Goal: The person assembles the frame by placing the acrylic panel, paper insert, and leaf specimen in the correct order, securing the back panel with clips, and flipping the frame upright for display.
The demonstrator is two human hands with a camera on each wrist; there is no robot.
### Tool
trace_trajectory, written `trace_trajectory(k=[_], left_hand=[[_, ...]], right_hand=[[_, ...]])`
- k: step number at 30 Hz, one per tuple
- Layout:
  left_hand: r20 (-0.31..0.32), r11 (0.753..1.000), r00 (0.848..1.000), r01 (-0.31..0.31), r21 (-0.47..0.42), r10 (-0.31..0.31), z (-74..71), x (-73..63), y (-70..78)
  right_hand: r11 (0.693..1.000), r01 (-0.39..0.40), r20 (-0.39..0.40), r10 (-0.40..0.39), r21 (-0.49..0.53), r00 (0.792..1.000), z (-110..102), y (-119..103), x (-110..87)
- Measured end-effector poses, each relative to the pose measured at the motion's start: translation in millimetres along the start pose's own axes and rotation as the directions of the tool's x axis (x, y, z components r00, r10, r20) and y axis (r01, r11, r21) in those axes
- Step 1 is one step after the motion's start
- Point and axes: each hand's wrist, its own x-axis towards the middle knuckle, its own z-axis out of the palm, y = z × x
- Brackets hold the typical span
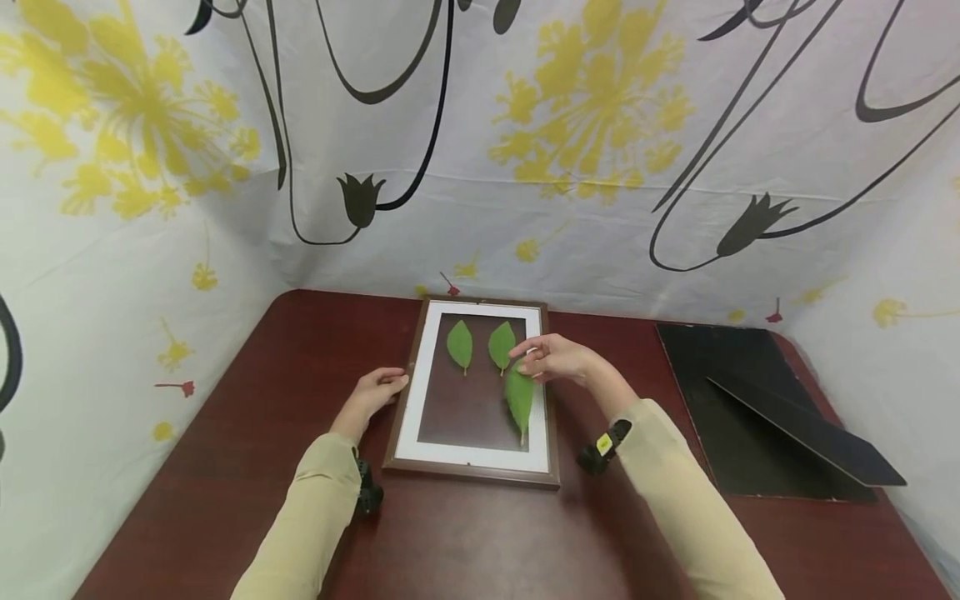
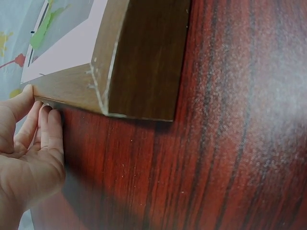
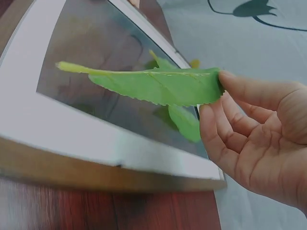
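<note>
My right hand [image 1: 553,358] pinches a green leaf [image 3: 153,86] by its tip between thumb and fingers. The leaf's stalk points away from the hand, over the right part of a wooden picture frame [image 1: 476,477]. The frame lies on the table with a white mat [image 1: 411,417] round a glass pane [image 1: 468,417]. Two other leaves, a left leaf [image 1: 460,343] and a right leaf [image 1: 501,342], lie on the pane near its top. My left hand [image 1: 371,398] holds the frame's left edge, thumb on the rim and fingers against its side.
A dark red wooden table [image 1: 300,400] carries everything. On the right lies a black board [image 1: 720,383], with a smaller black panel [image 1: 810,429] tilted up over it. A white cloth [image 1: 465,150] with yellow and grey flower prints hangs behind and at the sides.
</note>
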Motion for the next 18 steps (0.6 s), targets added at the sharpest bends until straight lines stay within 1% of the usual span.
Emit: trace_trajectory(k=[5, 9, 14, 18], left_hand=[[-0.009, 1.0, 1.0, -0.01, -0.009, 0.009, 0.9, -0.5, 0.4], [-0.012, 1.0, 1.0, -0.02, -0.008, 0.02, 2.4, -0.6, 0.9], [-0.014, 1.0, 1.0, -0.018, -0.006, 0.018, 1.7, 0.6, 0.4], [-0.019, 1.0, 1.0, -0.014, -0.01, 0.014, 0.0, 0.7, -0.3]], right_hand=[[1.0, -0.019, 0.001, 0.019, -0.013, 1.0, 10, -7, 15.8], [0.999, -0.034, 0.006, 0.034, -0.018, 0.999, 18, -8, 26.4], [0.998, -0.051, 0.002, 0.051, -0.026, 0.999, 26, -9, 35.3], [0.998, -0.065, -0.02, 0.064, -0.027, 0.998, 29, -10, 39.5]])
